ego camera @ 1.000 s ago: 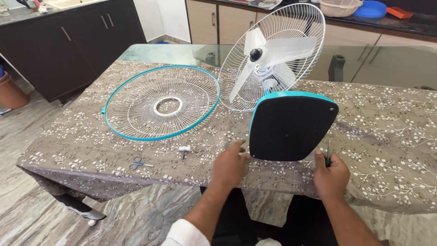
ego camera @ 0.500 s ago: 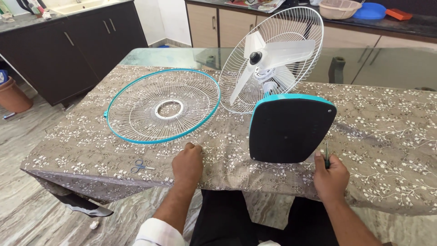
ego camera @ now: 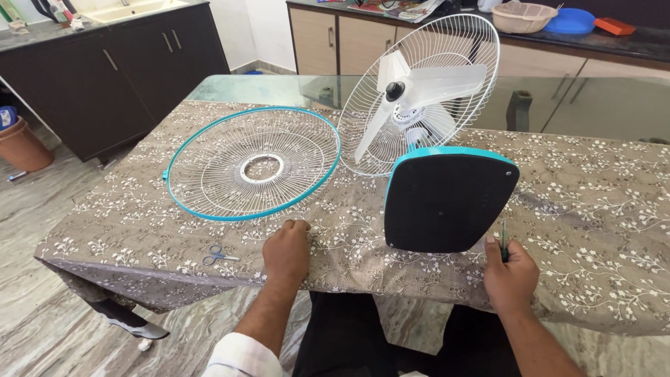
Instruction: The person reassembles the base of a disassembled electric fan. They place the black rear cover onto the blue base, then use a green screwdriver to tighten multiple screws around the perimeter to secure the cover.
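Cloth (ego camera: 593, 209): grey-brown w/ white floral print. Loose grille (ego camera: 252, 164): white wire, teal rim. Base (ego camera: 447, 202): black underside, teal edge. Blades (ego camera: 426, 91): white. Scissors (ego camera: 220, 255): blue handles.

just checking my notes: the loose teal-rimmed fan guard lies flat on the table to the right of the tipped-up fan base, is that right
Not quite. The head view shows the loose teal-rimmed fan guard lying flat on the table to the left of the tipped-up fan base, not the right. The rest holds.
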